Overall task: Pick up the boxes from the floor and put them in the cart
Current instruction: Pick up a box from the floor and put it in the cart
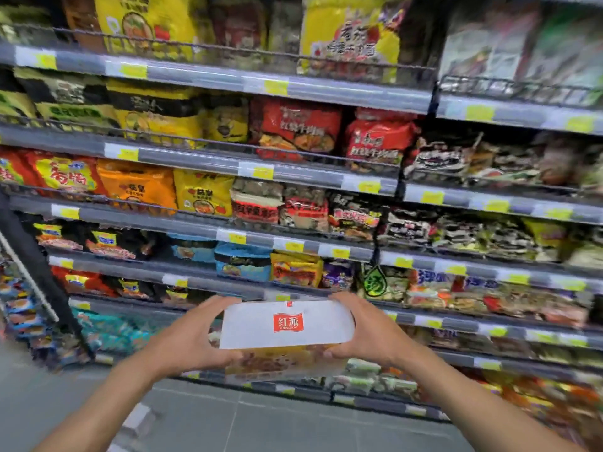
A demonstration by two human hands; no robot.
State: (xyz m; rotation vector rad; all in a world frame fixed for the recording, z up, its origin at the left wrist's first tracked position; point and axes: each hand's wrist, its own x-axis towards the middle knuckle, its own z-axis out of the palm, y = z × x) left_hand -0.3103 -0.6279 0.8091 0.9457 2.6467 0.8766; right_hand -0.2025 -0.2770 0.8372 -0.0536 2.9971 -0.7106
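A white box (287, 324) with a red square logo on top and a yellow printed side is held up in front of the shelves. My left hand (192, 334) grips its left end, thumb below and fingers over the top edge. My right hand (362, 331) grips the right end the same way. The box is level, well above the floor. No cart is in view.
Store shelves (228, 171) packed with noodle packets fill the view ahead, with yellow price tags along the rails. A grey tiled floor (261, 425) lies below. A rack of snacks (23, 308) stands at the left edge.
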